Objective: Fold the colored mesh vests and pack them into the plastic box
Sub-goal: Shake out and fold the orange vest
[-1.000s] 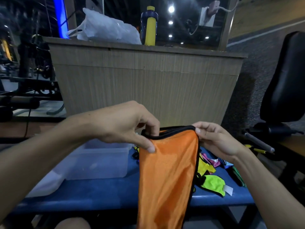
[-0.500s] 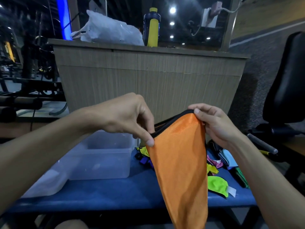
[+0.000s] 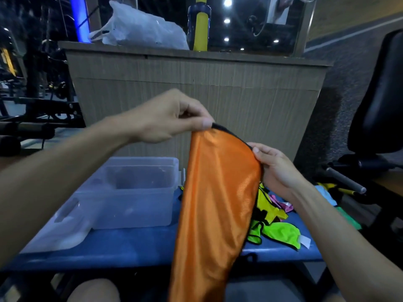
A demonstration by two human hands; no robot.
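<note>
Both hands are holding an orange vest [image 3: 218, 192] up in the air above the blue bench [image 3: 135, 245]. The left hand [image 3: 172, 118] is pinching the black-trimmed top edge between thumb and forefinger, higher up. The right hand [image 3: 275, 168] is gripping the same edge lower down, its fingers partly hiding behind the cloth. The vest is hanging in a long drape, and its lower end is running off the bottom of the frame. The clear box [image 3: 139, 190] is sitting open on the bench to the left, with its lid [image 3: 58, 232] lying just beside it. A pile of vests [image 3: 277, 223] is lying on the bench to the right; the orange vest is covering part of it, so the number of pieces is hard to make out.
</note>
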